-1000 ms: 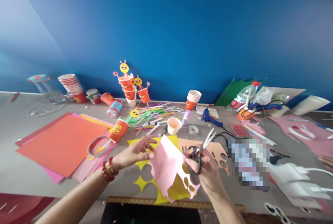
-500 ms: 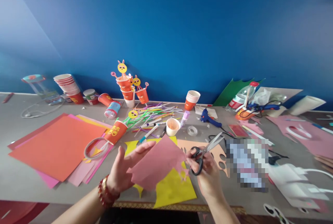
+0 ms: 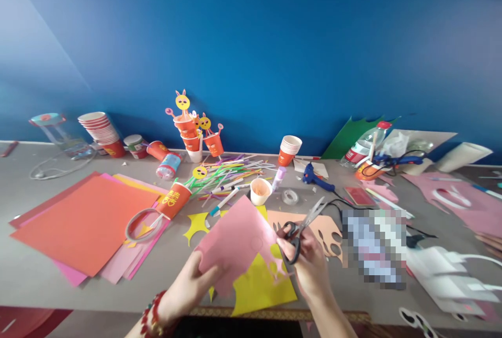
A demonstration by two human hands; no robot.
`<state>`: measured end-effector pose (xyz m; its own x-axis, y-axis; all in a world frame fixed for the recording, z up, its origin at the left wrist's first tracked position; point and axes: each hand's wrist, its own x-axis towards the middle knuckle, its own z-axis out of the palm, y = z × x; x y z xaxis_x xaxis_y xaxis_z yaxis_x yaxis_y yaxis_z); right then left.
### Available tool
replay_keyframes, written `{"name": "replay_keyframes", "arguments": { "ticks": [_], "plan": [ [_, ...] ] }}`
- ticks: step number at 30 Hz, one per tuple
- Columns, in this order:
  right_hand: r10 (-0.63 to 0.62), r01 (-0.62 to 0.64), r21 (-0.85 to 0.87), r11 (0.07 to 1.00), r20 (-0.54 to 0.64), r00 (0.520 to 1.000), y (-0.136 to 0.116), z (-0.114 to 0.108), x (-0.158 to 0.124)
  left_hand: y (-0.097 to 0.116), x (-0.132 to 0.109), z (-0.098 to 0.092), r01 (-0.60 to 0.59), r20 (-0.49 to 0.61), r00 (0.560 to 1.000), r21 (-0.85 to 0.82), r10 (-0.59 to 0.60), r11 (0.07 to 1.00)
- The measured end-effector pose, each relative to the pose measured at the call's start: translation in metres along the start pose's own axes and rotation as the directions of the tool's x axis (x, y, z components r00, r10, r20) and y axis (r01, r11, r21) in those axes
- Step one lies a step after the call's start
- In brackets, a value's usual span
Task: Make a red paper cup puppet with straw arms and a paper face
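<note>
A pink sheet of paper (image 3: 235,241), its right edge cut into holes and ragged strips, is tilted above the table. My left hand (image 3: 192,283) grips its lower left edge, thumb on top and the other fingers hidden underneath. In my right hand (image 3: 311,267) are black-handled scissors (image 3: 292,241), blades parted and pointing up and away from the paper. The right fingertips also touch the sheet's right edge. Below lies a yellow sheet (image 3: 270,288) with curved cut-outs, and a peach sheet with holes (image 3: 335,236) rests beside the right hand.
A white cup (image 3: 261,191) stands just beyond the paper, near a tape roll (image 3: 290,197) and a blue glue gun (image 3: 317,180). Orange sheets (image 3: 82,223) and a tipped red cup (image 3: 175,199) lie left. White power adapters (image 3: 443,280) and cables sit right.
My left hand has gone from lying open beneath the pink paper to gripping its lower left edge. The sheet has turned slightly, and the scissors have shifted a little left.
</note>
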<state>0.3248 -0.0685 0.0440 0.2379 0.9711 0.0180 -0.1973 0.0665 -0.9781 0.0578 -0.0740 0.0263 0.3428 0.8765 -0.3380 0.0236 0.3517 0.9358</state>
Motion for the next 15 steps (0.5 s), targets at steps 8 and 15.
{"name": "replay_keyframes", "arguments": {
  "ticks": [8, 15],
  "plan": [
    [-0.01, 0.01, -0.005, 1.0, 0.112, 0.994, -0.006, -0.003, -0.003, 0.028, 0.015, -0.022, -0.062, 0.368, 0.914, -0.293, 0.172, 0.954],
    [0.006, 0.013, -0.09, 0.996, 0.21, 0.978, -0.006, 0.008, -0.003, 0.056, 0.026, 0.003, 0.032, 0.248, 0.965, 0.218, -0.087, 0.976]
  ]
}}
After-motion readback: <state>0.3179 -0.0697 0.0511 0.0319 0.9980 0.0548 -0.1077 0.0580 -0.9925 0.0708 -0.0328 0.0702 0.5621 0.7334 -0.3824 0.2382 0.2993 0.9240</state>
